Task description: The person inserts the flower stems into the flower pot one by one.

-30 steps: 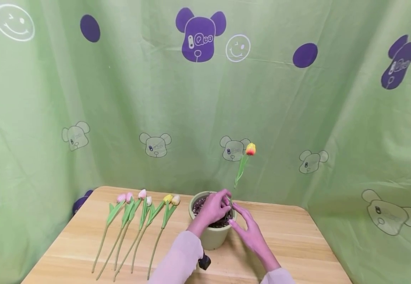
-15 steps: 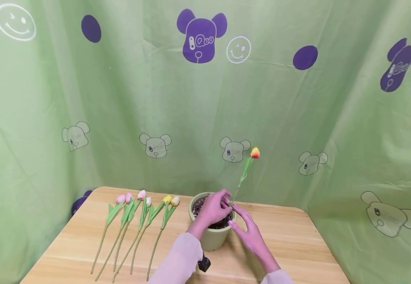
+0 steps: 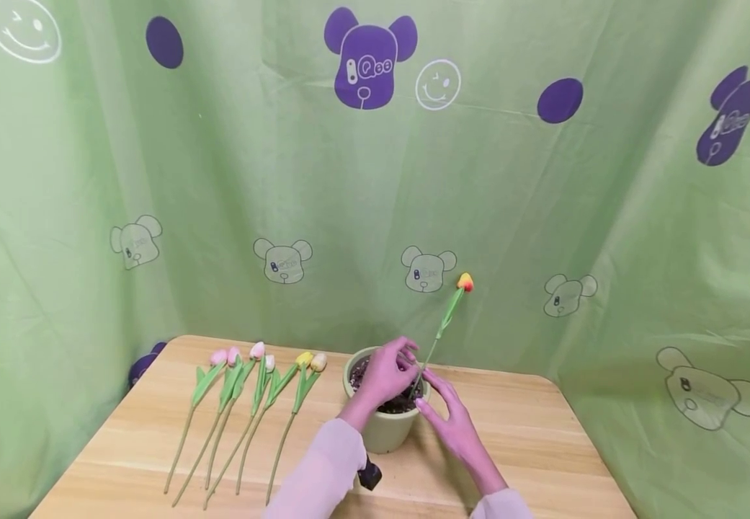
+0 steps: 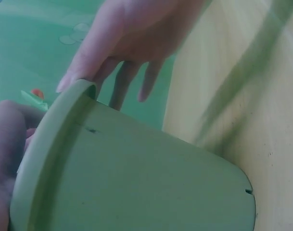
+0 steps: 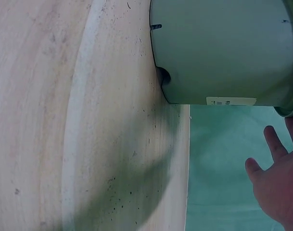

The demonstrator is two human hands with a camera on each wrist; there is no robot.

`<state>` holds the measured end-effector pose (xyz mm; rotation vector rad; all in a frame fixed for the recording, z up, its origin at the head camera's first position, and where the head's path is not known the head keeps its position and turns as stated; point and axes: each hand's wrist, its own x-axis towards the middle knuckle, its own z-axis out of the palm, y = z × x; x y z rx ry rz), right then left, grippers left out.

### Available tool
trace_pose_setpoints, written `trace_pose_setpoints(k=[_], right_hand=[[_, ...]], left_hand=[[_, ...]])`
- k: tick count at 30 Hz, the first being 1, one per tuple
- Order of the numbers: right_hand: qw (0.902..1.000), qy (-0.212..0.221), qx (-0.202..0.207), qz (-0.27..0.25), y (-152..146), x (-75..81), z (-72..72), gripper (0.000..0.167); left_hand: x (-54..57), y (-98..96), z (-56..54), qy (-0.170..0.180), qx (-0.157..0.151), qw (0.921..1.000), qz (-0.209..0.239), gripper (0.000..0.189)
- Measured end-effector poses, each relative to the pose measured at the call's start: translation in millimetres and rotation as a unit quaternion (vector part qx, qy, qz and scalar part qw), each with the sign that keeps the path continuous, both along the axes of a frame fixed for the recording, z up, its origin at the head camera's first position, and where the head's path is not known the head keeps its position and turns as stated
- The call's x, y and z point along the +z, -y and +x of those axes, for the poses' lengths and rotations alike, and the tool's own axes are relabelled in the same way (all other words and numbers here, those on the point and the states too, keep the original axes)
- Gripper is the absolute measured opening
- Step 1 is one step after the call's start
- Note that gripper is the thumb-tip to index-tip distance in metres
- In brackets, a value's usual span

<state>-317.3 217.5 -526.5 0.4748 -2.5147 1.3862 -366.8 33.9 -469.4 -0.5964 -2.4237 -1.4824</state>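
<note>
A yellow-and-red tulip (image 3: 465, 282) leans to the right out of the pale green flower pot (image 3: 387, 432), its stem running down to the dark soil (image 3: 397, 405). Above the soil my left hand (image 3: 384, 371) pinches the stem low down with its fingertips, which partly cover it. My right hand (image 3: 455, 422) rests at the right side of the pot's rim, thumb and fingers spread. In the left wrist view the right thumb (image 4: 81, 70) touches the rim. The right wrist view shows the right hand's loose fingers (image 5: 276, 144) beside the pot's upper edge.
Several artificial tulips (image 3: 245, 404), pink, white and yellow, lie side by side on the left of the wooden table (image 3: 530, 447). A green patterned curtain (image 3: 349, 180) hangs around the back and sides. Dark crumbs (image 5: 122, 192) dot the tabletop near the pot.
The tulip's head has swung right and slightly lower, and more of its stem shows above the soil. Both hands have stayed nearly in place at the pot.
</note>
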Motion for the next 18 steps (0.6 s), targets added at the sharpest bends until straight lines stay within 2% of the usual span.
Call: trace_pose_setpoints(k=[5, 9, 14, 18], right_hand=[[1.0, -0.003, 0.001, -0.002, 0.0, -1.0, 0.1, 0.061], [1.0, -0.007, -0.001, -0.003, -1.2, -1.2, -0.7, 0.06], [0.9999, -0.012, -0.002, -0.003, -2.1, -1.8, -1.8, 0.059], [0.9999, -0.012, 0.0, -0.002, -1.8, -2.7, -2.0, 0.06]], left_hand=[[6.0, 8.3, 1.4, -0.005, 0.003, 0.9994, 0.035, 0.031], [16.7, 24.9, 5.3, -0.003, 0.007, 0.9986, 0.052, 0.032], [23.9, 59.6, 12.3, 0.001, 0.045, 0.9966, 0.068, 0.031], [17.1, 95.0, 19.0, 0.019, 0.084, 0.9931, 0.079, 0.03]])
